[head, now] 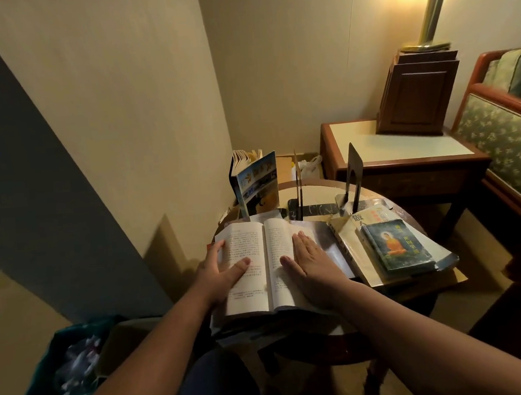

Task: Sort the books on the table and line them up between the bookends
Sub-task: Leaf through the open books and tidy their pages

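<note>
An open book [259, 259] with printed text lies on the small round table [320, 193] in front of me. My left hand [221, 269] holds its left edge, thumb lying across the left page. My right hand [308, 263] rests flat with straight fingers on the right page. To the right sits a stack of books, topped by a small green book [396, 246] with an orange seated figure. Two dark metal bookends [299, 191] [352, 177] stand at the back of the table with nothing between them. A blue-covered book [257, 185] stands upright at the back left.
A wooden side table [404, 153] with a dark wooden box [417, 94] and lamp pole stands behind to the right, next to a green patterned chair [504, 137]. A teal bin [67, 365] with crumpled paper sits low on the left. Walls close in on the left.
</note>
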`<state>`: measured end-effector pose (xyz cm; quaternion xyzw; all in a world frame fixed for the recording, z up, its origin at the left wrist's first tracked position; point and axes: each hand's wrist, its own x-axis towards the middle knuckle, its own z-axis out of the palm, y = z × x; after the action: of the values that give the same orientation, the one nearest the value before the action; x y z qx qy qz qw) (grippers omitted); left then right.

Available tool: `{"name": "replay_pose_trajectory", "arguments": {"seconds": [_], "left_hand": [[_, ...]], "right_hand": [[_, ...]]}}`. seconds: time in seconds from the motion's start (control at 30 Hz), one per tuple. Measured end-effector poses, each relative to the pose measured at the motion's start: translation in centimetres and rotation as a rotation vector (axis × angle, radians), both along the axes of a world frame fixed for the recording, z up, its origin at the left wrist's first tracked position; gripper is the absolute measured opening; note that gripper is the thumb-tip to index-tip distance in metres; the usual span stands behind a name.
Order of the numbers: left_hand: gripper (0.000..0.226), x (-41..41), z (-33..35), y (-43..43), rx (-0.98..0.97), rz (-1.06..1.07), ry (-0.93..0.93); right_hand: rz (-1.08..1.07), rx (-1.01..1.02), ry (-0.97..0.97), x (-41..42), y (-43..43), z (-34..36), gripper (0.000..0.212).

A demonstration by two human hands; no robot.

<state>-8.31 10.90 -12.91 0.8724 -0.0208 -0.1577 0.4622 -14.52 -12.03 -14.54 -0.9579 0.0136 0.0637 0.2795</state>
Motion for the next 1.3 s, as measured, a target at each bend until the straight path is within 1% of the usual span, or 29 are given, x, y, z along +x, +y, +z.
{"name": "replay_pose_trajectory", "arguments": {"seconds": [0.13,0.27,0.37,0.53,0.63,0.8,0.87,1.03,1.1,1.17,1.23,1.3], "left_hand": [[0.091,-0.1,0.9,-0.1,0.009,-0.004,0.038],[0.097,-0.1,1.7,-0.2,0.043,0.008,0.098],[0.101,-0.2,1.9,0.0,0.050,0.020,0.127],[0.111,-0.2,2.0,0.4,0.045,0.049,0.167],[0.109,-0.4,2.2,0.6,-0.021,0.124,0.201],[0.101,-0.6,3.1,1.1,-0.077,0.165,0.229],[0.100,-0.7,3.7,1.6,-0.117,0.203,0.210],[0.110,0.2,4.8,2.8,-0.217,0.253,0.089],[0.098,-0.1,6.3,2.4,-0.218,0.238,0.027],[0.088,-0.2,7.6,1.8,-0.222,0.215,-0.036],[0.083,0.1,8.6,1.0,-0.214,0.176,-0.083],[0.076,0.1,9.4,0.0,-0.252,0.141,-0.102]], "right_hand": [[-0.012,0.003,-0.005,-0.5,0.2,0.2,0.085],[0.007,-0.036,-0.012,-0.9,0.2,0.3,0.088],[0.027,-0.057,-0.020,-0.9,0.0,0.2,0.083],[0.059,-0.077,-0.025,-1.0,-0.1,0.4,0.087],[0.072,-0.081,-0.023,-1.2,0.1,0.7,0.086],[0.072,-0.091,-0.010,-1.3,0.1,1.0,0.084],[0.067,-0.095,-0.007,-1.4,0.1,1.2,0.082],[0.062,-0.099,-0.004,-1.2,-0.1,1.3,0.082],[0.069,-0.129,-0.032,-1.2,-0.2,2.0,0.079],[0.101,-0.161,-0.118,-1.4,0.1,3.5,0.072],[0.156,-0.141,-0.266,-1.7,1.0,5.5,0.062],[0.162,0.001,-0.352,-1.9,2.1,7.4,0.053]]}}
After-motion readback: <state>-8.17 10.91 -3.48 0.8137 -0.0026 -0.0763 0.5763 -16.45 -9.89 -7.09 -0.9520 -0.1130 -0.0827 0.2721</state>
